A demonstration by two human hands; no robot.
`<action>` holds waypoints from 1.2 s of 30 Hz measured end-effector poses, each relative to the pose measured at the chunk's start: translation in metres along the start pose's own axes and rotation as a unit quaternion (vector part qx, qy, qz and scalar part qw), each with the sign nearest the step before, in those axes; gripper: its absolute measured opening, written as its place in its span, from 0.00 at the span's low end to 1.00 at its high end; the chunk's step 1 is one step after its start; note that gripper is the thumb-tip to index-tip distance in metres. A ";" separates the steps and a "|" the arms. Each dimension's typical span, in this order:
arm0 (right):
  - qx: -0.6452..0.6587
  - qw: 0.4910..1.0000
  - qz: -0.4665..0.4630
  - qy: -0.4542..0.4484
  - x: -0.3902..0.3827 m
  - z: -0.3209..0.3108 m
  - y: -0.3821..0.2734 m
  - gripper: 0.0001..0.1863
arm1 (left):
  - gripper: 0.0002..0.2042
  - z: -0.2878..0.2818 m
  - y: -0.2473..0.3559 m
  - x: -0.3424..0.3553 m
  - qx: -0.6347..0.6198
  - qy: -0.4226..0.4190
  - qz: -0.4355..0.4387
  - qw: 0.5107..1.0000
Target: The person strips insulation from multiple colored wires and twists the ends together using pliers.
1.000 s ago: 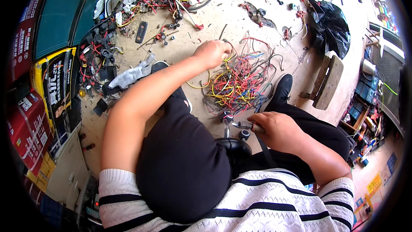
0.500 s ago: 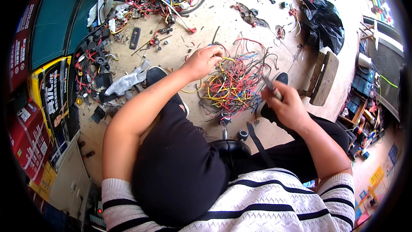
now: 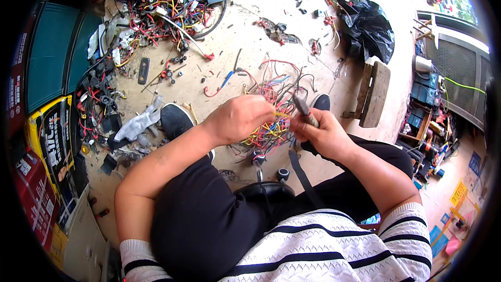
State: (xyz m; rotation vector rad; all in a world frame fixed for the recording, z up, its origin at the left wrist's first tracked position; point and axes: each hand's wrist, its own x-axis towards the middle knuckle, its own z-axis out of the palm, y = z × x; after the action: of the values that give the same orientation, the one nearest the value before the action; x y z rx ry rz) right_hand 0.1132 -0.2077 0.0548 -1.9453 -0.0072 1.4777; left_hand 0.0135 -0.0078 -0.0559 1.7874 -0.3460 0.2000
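Between my two hands runs a short stretch of yellow wire point(image 3: 282, 114). My left hand point(image 3: 237, 118) is closed, pinching one end of it. My right hand point(image 3: 324, 131) is wrapped round a knife point(image 3: 302, 107), its dark blade pointing away from me and slightly blurred. The thumb of that hand is close to the wire; whether the blade touches it I cannot tell. Below both hands, on the floor between my feet, lies a tangled pile of coloured wires point(image 3: 267, 138), partly hidden by the hands. A blue-and-red wire point(image 3: 227, 78) lies loose beyond my left hand.
A larger heap of wires and scrap point(image 3: 180, 8) fills the far left. A grey glove-like cloth point(image 3: 136, 124) lies by my left shoe point(image 3: 178, 121). To the right are a wooden block point(image 3: 373, 94) and a black plastic bag point(image 3: 369, 30). Boxes point(image 3: 55, 141) line the left side.
My left hand has drawn back from the pile with the yellow wire and come close to my right hand. The knife has moved slightly left, up to the wire. The whole view has shifted.
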 end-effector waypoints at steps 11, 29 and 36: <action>-0.249 0.967 -0.014 -0.052 -0.037 0.009 -0.016 0.11 | 0.07 -0.111 -0.061 -0.098 0.281 0.138 -0.285 0.906; -0.311 0.875 -0.156 0.337 -0.019 -0.097 -0.029 0.10 | 0.18 -0.002 -0.046 -0.061 -0.045 -0.139 -0.149 0.978; -0.384 0.868 -0.138 0.282 -0.018 -0.052 -0.037 0.18 | 0.10 -0.082 -0.120 -0.105 0.188 0.213 -0.366 0.886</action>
State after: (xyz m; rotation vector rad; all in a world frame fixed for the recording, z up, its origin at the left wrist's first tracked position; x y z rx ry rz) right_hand 0.1652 -0.2129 0.0948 -2.7998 -0.6771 0.6959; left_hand -0.0408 0.1102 -0.1795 2.0616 0.7313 0.1154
